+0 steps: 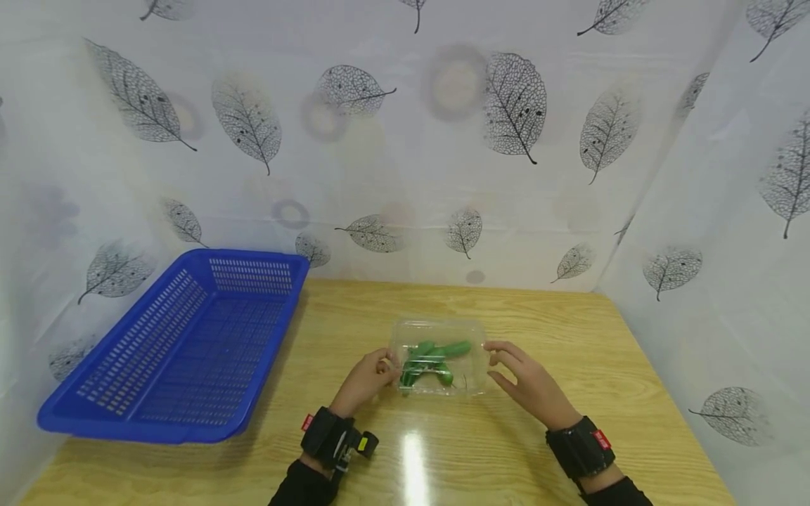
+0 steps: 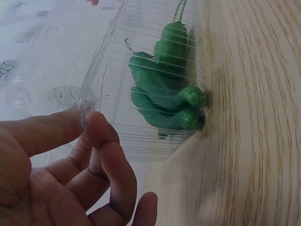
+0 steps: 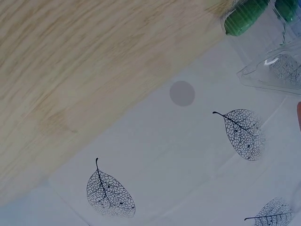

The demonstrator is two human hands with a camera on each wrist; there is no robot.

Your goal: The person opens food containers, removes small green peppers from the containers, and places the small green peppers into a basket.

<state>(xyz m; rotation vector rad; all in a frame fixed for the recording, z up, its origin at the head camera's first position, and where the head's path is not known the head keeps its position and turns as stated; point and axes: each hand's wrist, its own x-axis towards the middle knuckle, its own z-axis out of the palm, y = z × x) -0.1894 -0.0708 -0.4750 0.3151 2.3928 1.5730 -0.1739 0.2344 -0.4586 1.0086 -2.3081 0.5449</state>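
A clear plastic box (image 1: 476, 365) stands on the table with several long green vegetables (image 1: 436, 355) inside. Close up in the left wrist view, these vegetables (image 2: 160, 80) are glossy and a little bent, some with thin stems; their exact kind is hard to tell. My left hand (image 1: 367, 379) pinches the rim at the box's left end between thumb and fingertip. At the opposite end is my right hand (image 1: 534, 386), fingers spread and loosely bent, fingertips at or just beside the edge. The right wrist view catches just a corner of the box (image 3: 263, 77) and a sliver of fingertip.
To the left, a large blue plastic basket (image 1: 190, 429) with slotted sides sits on the wooden table (image 1: 569, 330). White sheeting (image 1: 405, 161) printed with leaf skeletons rises behind the table and along both sides.
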